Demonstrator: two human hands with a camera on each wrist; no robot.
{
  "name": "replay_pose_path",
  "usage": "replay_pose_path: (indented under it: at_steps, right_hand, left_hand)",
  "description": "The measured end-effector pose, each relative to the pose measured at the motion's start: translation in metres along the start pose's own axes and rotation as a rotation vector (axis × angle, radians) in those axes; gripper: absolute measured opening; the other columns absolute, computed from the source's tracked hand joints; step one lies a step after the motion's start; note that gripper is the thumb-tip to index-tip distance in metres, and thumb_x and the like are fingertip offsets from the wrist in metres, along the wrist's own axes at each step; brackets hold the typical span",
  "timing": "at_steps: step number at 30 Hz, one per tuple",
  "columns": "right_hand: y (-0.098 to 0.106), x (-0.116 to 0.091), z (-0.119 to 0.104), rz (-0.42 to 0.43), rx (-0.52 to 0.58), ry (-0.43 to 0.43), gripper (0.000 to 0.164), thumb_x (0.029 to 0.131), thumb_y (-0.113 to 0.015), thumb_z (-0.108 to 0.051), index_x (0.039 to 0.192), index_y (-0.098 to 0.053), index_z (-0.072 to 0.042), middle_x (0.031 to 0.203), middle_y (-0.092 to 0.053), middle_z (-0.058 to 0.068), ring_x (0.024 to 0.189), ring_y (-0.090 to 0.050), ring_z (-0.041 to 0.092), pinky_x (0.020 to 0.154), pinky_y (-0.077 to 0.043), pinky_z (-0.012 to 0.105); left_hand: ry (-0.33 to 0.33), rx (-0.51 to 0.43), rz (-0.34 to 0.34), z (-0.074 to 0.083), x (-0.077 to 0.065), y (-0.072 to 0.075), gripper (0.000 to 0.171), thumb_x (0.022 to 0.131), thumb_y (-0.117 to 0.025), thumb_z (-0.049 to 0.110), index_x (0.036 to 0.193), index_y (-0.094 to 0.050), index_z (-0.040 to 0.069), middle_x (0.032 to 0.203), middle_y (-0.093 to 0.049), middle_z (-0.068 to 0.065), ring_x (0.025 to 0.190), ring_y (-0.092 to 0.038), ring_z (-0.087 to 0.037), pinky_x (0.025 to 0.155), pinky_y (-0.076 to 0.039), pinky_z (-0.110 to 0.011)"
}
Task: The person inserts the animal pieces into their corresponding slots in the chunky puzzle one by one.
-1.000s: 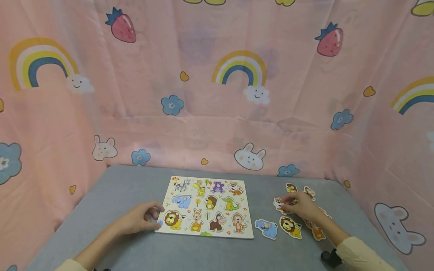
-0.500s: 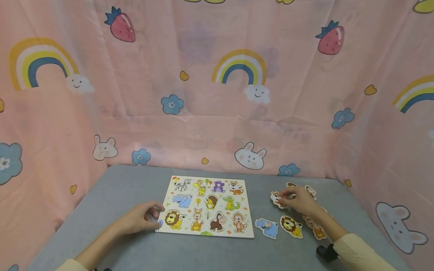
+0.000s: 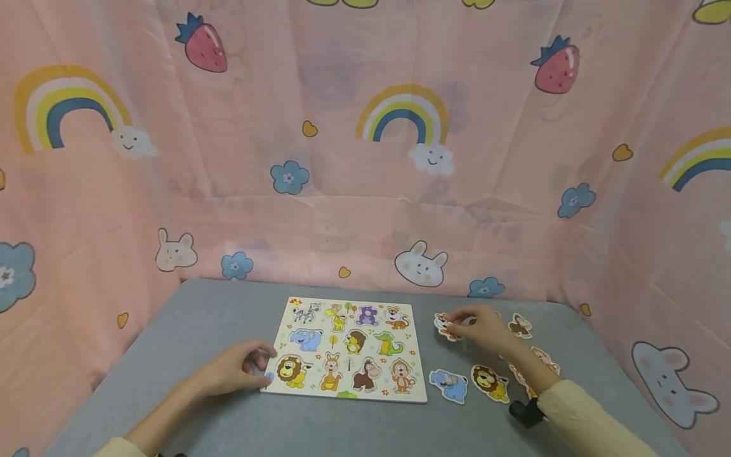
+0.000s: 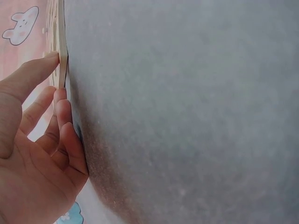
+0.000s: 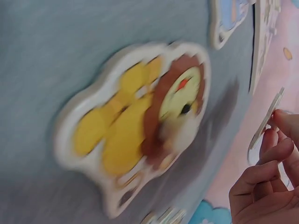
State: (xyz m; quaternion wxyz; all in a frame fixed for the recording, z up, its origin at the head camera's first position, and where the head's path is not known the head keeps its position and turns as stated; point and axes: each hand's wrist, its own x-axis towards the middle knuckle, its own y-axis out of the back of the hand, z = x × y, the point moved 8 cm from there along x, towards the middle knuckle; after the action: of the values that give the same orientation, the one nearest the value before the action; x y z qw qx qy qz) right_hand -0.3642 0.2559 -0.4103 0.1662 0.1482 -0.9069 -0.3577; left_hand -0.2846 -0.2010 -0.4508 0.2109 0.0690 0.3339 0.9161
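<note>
Right hand pinches tiger piece, just beside puzzle board at upper right. Left hand loosely curved, unclenched, touching board's near left corner. Elephant piece, lion piece on grey surface nearer the person; brown animal piece beyond right forearm, which partly hides other pieces.

Saw pink cloth hung behind the grey tabletop and along both its sides, lightly creased. Noted rainbows, smiling clouds, strawberries, blue flowers, rabbits and small hearts printed across it. Found soft, fairly even light over both.
</note>
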Motion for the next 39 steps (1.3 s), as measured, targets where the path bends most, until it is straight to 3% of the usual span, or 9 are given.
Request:
replay_pose_path:
  at_steps: [6, 23, 39]
  right_hand:
    - [-0.014, 0.010, -0.014, -0.038, 0.056, 0.062, 0.014, 0.092, -0.076, -0.008, 0.101, -0.073, 0.002, 0.084, -0.069, 0.005, 0.076, -0.063, 0.026, 0.064, -0.048, 0.030]
    - [-0.033, 0.028, -0.020, -0.020, 0.009, 0.033, 0.013, 0.092, -0.077, -0.015, 0.099, -0.075, -0.004, 0.084, -0.068, -0.001, 0.077, -0.063, 0.028, 0.067, -0.050, 0.032]
    - [-0.047, 0.049, -0.024, 0.001, 0.032, 0.016, 0.011, 0.091, -0.079, -0.014, 0.094, -0.074, -0.004, 0.083, -0.067, 0.000, 0.074, -0.064, 0.023, 0.067, -0.048, 0.032]
  left_hand:
    - [0.001, -0.002, -0.005, -0.001, 0.001, -0.002, 0.042, 0.084, -0.084, 0.017, 0.118, -0.063, 0.006, 0.091, -0.057, -0.002, 0.071, -0.052, -0.018, 0.062, -0.042, -0.029]
    - [-0.009, -0.012, -0.008, -0.001, 0.001, -0.002, 0.041, 0.085, -0.083, 0.017, 0.118, -0.063, 0.005, 0.090, -0.056, -0.003, 0.070, -0.051, -0.018, 0.062, -0.041, -0.029]
    - [-0.012, -0.011, -0.007, -0.001, 0.001, -0.001, 0.041, 0.084, -0.084, 0.016, 0.118, -0.062, 0.005, 0.091, -0.056, -0.003, 0.069, -0.051, -0.017, 0.061, -0.042, -0.029]
